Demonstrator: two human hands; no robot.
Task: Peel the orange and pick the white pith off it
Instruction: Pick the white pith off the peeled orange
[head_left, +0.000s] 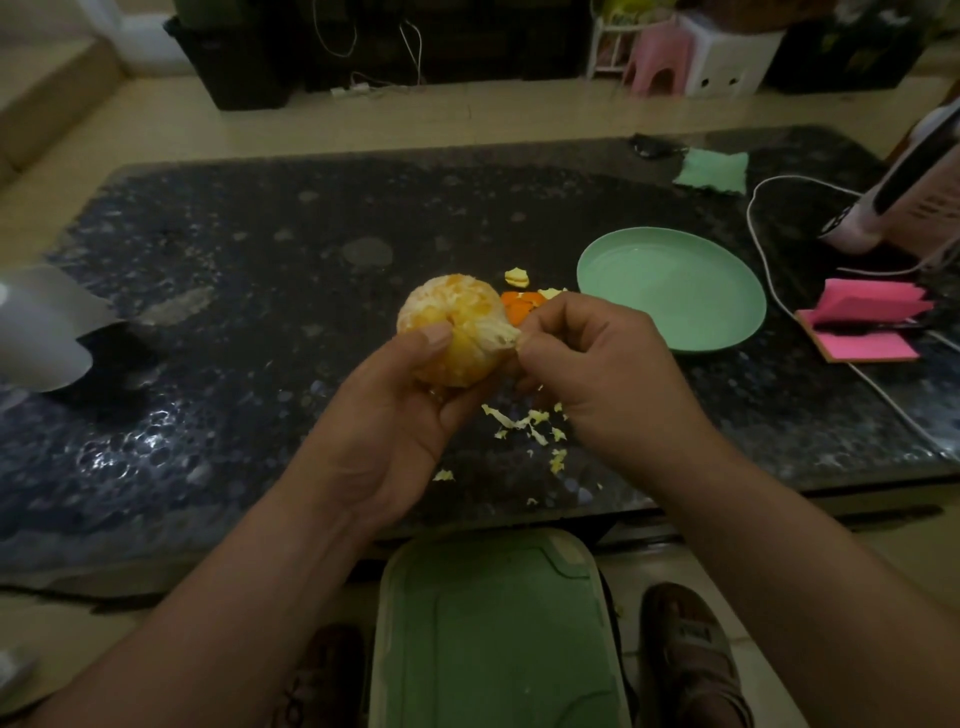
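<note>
Head view: left hand cups the round, mostly peeled orange above the dark speckled stone desk. Right hand, immediately right of it, pinches a white pith strip running rightward off the fruit; likely pull continues rightward.

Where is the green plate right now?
The green plate lies empty on the dark table, right of centre, just beyond the right hand.

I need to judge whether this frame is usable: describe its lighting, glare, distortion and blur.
Head view: dim overall, the far room nearly black; glare spots on the dark table at lower left; wide-angle bending curves the table edges; the orange, left hand and right hand are fairly sharp, though the pith strip is soft; the corners smear.
</note>
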